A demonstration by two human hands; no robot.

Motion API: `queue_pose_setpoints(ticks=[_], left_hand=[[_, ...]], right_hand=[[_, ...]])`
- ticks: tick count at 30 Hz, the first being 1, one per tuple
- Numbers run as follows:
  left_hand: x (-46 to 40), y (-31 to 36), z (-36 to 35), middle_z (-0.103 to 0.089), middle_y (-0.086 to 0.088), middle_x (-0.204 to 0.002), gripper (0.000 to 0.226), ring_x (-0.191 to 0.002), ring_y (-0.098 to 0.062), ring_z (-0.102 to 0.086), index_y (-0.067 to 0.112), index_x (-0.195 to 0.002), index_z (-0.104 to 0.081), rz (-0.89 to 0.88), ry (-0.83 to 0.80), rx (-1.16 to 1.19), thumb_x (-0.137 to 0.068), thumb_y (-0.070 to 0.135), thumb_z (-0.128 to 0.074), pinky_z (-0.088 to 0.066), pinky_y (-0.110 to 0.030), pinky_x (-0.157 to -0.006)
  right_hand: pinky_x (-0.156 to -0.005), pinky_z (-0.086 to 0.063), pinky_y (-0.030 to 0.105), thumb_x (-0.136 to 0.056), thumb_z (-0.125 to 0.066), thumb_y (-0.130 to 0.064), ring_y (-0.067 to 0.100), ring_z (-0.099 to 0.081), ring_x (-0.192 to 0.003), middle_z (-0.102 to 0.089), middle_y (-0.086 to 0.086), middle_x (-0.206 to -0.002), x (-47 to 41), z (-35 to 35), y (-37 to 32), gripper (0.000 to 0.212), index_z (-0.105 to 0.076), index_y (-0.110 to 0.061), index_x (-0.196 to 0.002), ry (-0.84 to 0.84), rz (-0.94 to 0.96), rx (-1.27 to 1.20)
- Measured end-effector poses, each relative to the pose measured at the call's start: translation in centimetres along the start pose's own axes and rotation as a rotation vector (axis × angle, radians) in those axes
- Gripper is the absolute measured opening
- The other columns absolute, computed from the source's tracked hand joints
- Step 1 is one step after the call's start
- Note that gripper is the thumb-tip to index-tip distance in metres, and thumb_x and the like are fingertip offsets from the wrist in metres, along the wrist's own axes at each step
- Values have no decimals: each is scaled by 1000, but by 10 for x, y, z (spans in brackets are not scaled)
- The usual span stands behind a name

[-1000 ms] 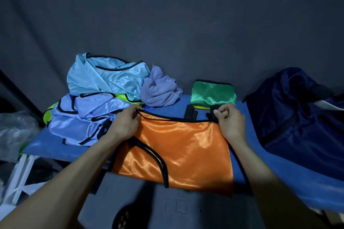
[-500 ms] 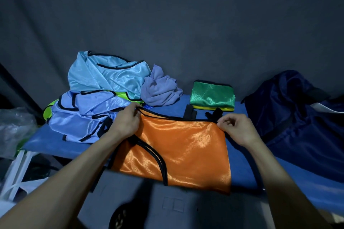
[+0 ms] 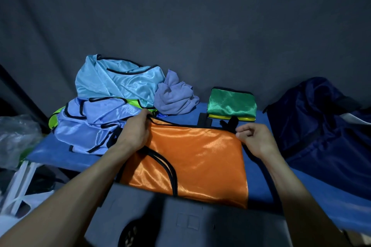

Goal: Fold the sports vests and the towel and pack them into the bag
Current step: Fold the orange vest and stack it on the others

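A person stands at a blue table, folding an orange vest that lies flat between their two hands. The left hand holds the vest's far left corner, fingers curled over the black-trimmed edge, just as it did a second ago. The right hand has changed: a second ago it pressed on the black straps at the far right corner, and now it has slid off toward the right edge, fingers loosely curled, thumb and fingertips seeming to pinch the vest's trim there, though the grip is hard to make out. The black straps now lie uncovered just beyond that hand. This suggests the vest has been squared up and the next fold is being set up. Beyond the right hand sits a folded green vest on top of a yellow one. Beyond the left hand lies a heap of unfolded blue vests, with a crumpled purple towel beside it. The dark blue bag waits to the right of the right hand, with nothing seen packed yet.
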State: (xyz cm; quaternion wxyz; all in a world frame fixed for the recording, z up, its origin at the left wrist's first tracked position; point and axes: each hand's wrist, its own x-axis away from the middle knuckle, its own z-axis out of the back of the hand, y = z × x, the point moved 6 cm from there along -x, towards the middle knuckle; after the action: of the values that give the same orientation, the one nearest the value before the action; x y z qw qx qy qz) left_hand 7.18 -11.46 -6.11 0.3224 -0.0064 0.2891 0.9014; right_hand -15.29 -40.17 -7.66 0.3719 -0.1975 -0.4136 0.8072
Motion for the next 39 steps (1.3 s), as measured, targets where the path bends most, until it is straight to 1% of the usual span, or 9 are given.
queue_pose_setpoints(ticks=[3, 6, 11, 17, 22, 27, 30, 34, 39], left_hand=[[-1, -2, -1, -70, -19, -110, 27, -103, -38, -64, 8, -128, -54, 6, 0, 7, -103, 10, -46, -44, -38, -81], [-1, -4, -1, -70, -18, -111, 27, -105, -38, -64, 9, -128, -55, 13, 1, 15, -103, 11, -46, -45, -40, -84], [0, -6, 0, -70, -17, -111, 27, -104, -36, -64, 10, -129, -56, 24, -1, 23, -104, 10, -46, -46, -39, -85], [-1, -9, -1, -70, -15, -113, 26, -105, -35, -64, 12, -128, -57, 33, -6, 35, -104, 12, -47, -44, -35, -83], [-6, -14, -3, -69, -12, -118, 26, -113, -33, -62, 13, -126, -62, 106, -18, 76, -104, 14, -49, -43, -34, -88], [-8, -12, -6, -64, -4, -91, 22, -92, -29, -62, 14, -106, -58, 200, -56, 118, -105, 32, -47, -39, -36, -74], [-7, -6, -4, -57, -1, -81, 25, -83, -27, -56, 12, -99, -55, 185, 4, 76, -106, 33, -44, -35, -37, -70], [-12, -1, -4, -57, -7, -84, 23, -84, -30, -55, 9, -96, -52, 182, 87, 40, -106, 28, -44, -35, -37, -70], [-10, 9, -2, -62, -20, -104, 22, -95, -41, -60, 5, -116, -48, 104, 101, -109, -104, 23, -49, -41, -42, -70]], right_hand=[[-67, -60, 28, -93, -66, 0, 15, -68, -63, -75, 5, -79, 2, 3, 5, 15, -74, -13, -96, -41, -55, -67], [-47, -49, 26, -92, -65, 4, 18, -68, -58, -75, 12, -79, 3, 1, 6, 16, -71, -9, -99, -83, -101, -175], [-40, -39, 23, -94, -58, 10, 10, -52, -48, -64, 10, -81, 1, -7, 4, 22, -64, -5, -110, -211, -181, -373], [-44, -36, 26, -98, -41, 8, 11, -42, -51, -50, 1, -68, -6, -15, -3, 26, -57, -11, -102, -263, -68, -116], [-75, -50, 41, -100, -41, -4, 20, -61, -80, -66, -1, -86, -11, -6, -7, 32, -60, -25, -86, -139, 137, 253], [-69, -42, 36, -104, -43, -22, 25, -59, -79, -64, 10, -82, -5, -11, -14, 26, -62, -15, -87, -154, 143, 156], [-65, -39, 34, -103, -55, -38, 21, -51, -66, -49, 10, -69, -8, -12, -8, 43, -57, -1, -80, -174, 120, 53], [-59, -42, 33, -97, -63, -45, 18, -53, -60, -51, -2, -60, -9, -19, -5, 46, -57, -9, -69, 6, 77, 102], [-67, -51, 39, -94, -55, -64, 22, -63, -78, -63, -2, -76, -3, -13, -11, 52, -61, -13, -89, 80, 40, 191]])
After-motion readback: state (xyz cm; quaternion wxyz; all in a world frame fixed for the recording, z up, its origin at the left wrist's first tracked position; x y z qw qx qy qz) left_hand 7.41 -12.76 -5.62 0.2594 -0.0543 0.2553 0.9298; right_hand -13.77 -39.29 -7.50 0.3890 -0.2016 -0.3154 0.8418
